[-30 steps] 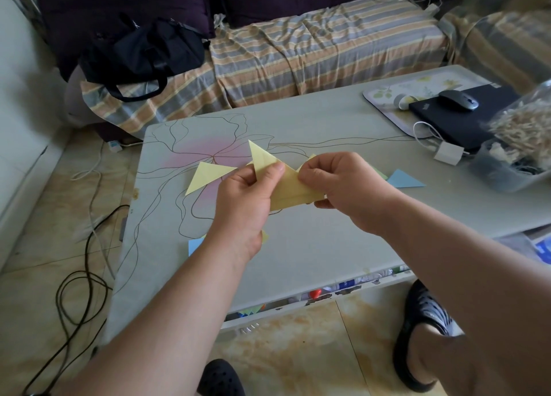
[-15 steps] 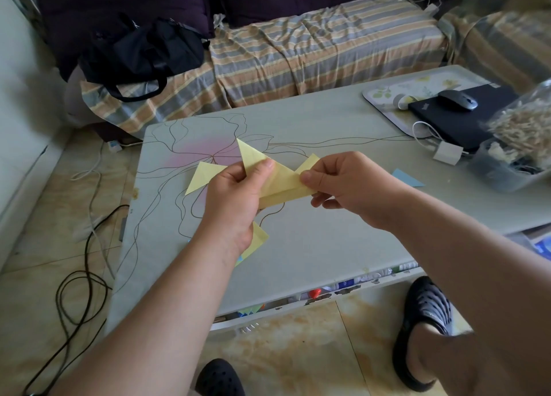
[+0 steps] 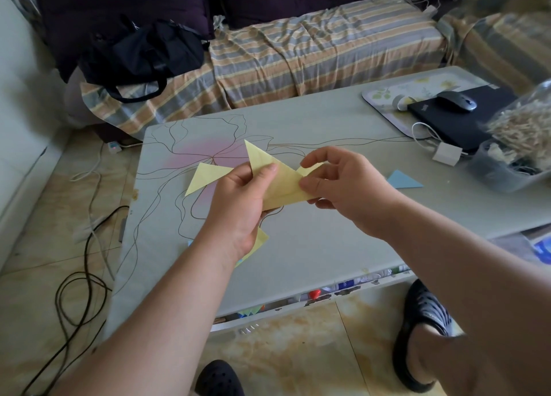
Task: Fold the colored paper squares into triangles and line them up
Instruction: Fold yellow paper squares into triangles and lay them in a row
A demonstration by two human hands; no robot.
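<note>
Held above the grey table (image 3: 328,240), a half-folded yellow paper (image 3: 283,183) sits between both hands near the middle of the view. The left hand (image 3: 238,201) pinches its left part, thumb on top and fingers curled beneath, with one pointed corner sticking up toward 12 o'clock. The right hand (image 3: 343,186) pinches the right end between thumb and forefinger, its other fingers curled loosely. On the table, a folded yellow triangle (image 3: 205,176) lies at 9 o'clock from the held sheet, and a folded blue triangle (image 3: 404,180) lies at 3 o'clock, well apart from it. More yellow paper (image 3: 261,240) shows under the left wrist at 6 o'clock. Toward 2 o'clock sit a black laptop (image 3: 447,121) with a mouse (image 3: 456,100) on it.
</note>
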